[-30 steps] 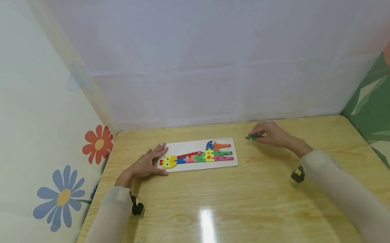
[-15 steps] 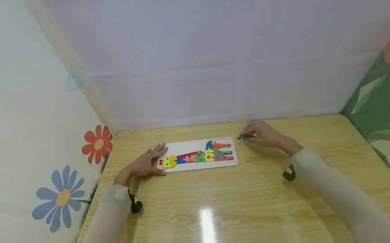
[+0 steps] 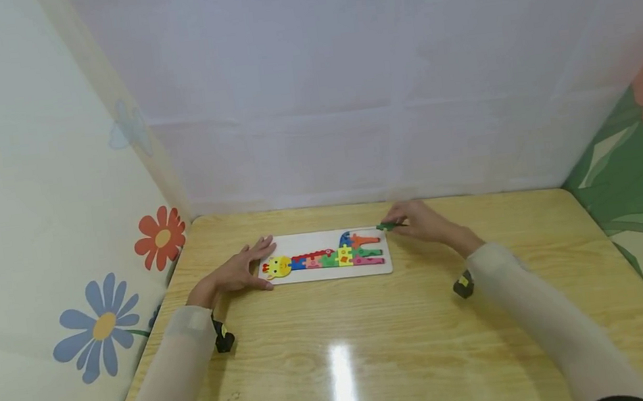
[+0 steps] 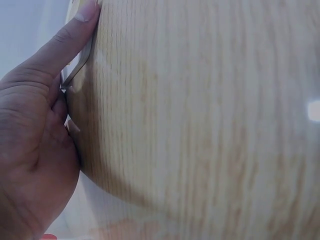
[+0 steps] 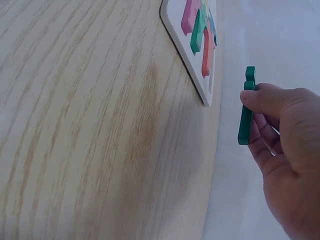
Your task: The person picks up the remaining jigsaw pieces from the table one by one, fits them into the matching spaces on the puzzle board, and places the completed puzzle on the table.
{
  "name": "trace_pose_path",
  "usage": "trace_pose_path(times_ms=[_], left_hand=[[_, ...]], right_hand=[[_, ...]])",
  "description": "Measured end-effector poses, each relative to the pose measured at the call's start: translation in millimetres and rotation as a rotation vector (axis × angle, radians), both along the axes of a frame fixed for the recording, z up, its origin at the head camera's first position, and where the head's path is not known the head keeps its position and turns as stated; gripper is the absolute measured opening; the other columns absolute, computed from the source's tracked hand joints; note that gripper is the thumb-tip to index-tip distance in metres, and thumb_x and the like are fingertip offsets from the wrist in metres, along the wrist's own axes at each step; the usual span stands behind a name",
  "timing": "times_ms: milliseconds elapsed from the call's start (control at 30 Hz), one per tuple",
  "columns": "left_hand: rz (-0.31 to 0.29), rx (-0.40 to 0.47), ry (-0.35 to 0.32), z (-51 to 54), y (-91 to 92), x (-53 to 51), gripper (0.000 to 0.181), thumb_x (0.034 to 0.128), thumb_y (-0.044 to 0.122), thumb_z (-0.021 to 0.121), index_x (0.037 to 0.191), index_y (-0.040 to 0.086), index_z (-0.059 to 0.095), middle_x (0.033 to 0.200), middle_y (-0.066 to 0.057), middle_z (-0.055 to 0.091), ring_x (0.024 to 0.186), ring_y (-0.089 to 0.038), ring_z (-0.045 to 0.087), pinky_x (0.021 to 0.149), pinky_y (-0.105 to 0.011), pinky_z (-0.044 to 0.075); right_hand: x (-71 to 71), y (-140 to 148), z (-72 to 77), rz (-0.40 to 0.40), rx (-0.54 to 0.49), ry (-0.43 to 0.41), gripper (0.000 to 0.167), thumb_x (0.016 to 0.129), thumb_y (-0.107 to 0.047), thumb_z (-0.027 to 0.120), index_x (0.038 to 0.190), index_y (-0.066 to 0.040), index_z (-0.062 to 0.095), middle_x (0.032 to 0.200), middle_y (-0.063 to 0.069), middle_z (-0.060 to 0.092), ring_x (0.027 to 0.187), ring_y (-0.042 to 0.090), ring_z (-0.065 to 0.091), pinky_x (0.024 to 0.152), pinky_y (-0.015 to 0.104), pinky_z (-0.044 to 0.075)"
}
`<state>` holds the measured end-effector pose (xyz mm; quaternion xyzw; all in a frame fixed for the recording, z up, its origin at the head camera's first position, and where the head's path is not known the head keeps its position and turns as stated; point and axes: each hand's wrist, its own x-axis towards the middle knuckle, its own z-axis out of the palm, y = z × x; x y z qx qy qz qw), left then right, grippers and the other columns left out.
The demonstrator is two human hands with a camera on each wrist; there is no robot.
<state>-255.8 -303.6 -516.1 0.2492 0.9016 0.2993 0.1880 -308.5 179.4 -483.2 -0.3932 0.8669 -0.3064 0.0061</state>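
Observation:
A white giraffe puzzle board (image 3: 302, 240) lies on the table, filled with brightly coloured pieces from the yellow head (image 3: 278, 267) to the legs. An open slot shows at its far right corner, beside the orange leg piece (image 3: 366, 240). My left hand (image 3: 237, 271) rests at the board's left end, fingers spread and the thumb (image 4: 65, 45) along the near edge. Over the board's far right corner, my right hand (image 3: 425, 222) pinches a green puzzle piece (image 5: 246, 112) between thumb and fingers. In the right wrist view that piece is held apart from the board.
The wooden table (image 3: 291, 356) reaches back to a pale wall covering (image 3: 298, 97). Walls with painted flowers (image 3: 103, 326) stand on both sides. A small black wrist camera (image 3: 224, 341) hangs under the left wrist, another (image 3: 463, 284) under the right.
My right hand has moved left with the green puzzle piece, from the table beside the board to its far right corner. My left hand and the board have stayed in place.

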Motion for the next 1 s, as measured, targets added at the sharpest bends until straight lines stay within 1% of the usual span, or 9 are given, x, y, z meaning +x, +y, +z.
trace_pose_path(times_ms=[167,300,433,633,867,1000], left_hand=[[0.011,0.004,-0.003,-0.2,-0.5,1.4,0.103,0.0906,0.034,0.086,0.168,0.005,0.024,0.178,-0.017,0.005,0.164,-0.040,-0.001,0.129,-0.063,-0.006],[0.005,0.006,0.004,-0.2,-0.5,1.5,0.102,0.0908,0.034,0.086,0.168,0.005,0.024,0.178,-0.017,0.005,0.164,-0.039,-0.001,0.129,-0.063,-0.006],[-0.002,0.008,0.010,0.1,-0.5,1.1,0.102,0.0909,0.033,0.086,0.168,0.004,0.024,0.177,-0.018,0.006,0.164,-0.040,-0.001,0.129,-0.063,-0.005],[0.009,0.005,0.002,0.7,0.0,1.4,0.102,0.0907,0.033,0.086,0.168,0.006,0.026,0.178,-0.016,0.006,0.164,-0.039,0.000,0.130,-0.063,-0.005],[0.019,0.004,0.008,-0.1,0.4,-0.5,0.100,0.0911,0.034,0.085,0.168,0.007,0.026,0.178,-0.015,0.007,0.164,-0.039,-0.001,0.129,-0.063,-0.005],[0.020,0.004,0.006,-0.2,0.3,0.5,0.100,0.0911,0.033,0.085,0.168,0.008,0.026,0.178,-0.015,0.007,0.164,-0.038,-0.001,0.129,-0.063,-0.005]], right_hand=[[-1.7,-9.1,0.2,0.006,0.016,0.001,0.029,0.090,0.006,0.079,0.119,0.000,0.078,0.111,0.015,0.076,0.102,0.030,0.072,0.093,0.045,0.062],[-4.0,-14.6,-1.0,0.011,0.020,0.000,0.029,0.091,0.004,0.079,0.120,-0.001,0.078,0.111,0.014,0.076,0.102,0.029,0.072,0.093,0.044,0.062],[-6.1,-19.3,-1.6,0.025,0.011,0.005,0.029,0.091,0.004,0.079,0.120,-0.001,0.078,0.111,0.013,0.076,0.101,0.028,0.073,0.092,0.042,0.062],[-6.3,-27.2,-1.5,0.031,0.001,-0.008,0.029,0.091,0.005,0.078,0.120,0.000,0.078,0.111,0.014,0.076,0.102,0.029,0.073,0.092,0.041,0.063],[-8.9,-35.6,-5.2,0.023,-0.001,-0.011,0.029,0.091,0.004,0.079,0.119,-0.002,0.078,0.111,0.013,0.076,0.103,0.028,0.072,0.093,0.041,0.062],[-10.1,-39.0,-8.1,0.030,0.004,-0.003,0.027,0.092,0.003,0.079,0.119,-0.001,0.079,0.111,0.013,0.077,0.103,0.029,0.072,0.093,0.041,0.062]])
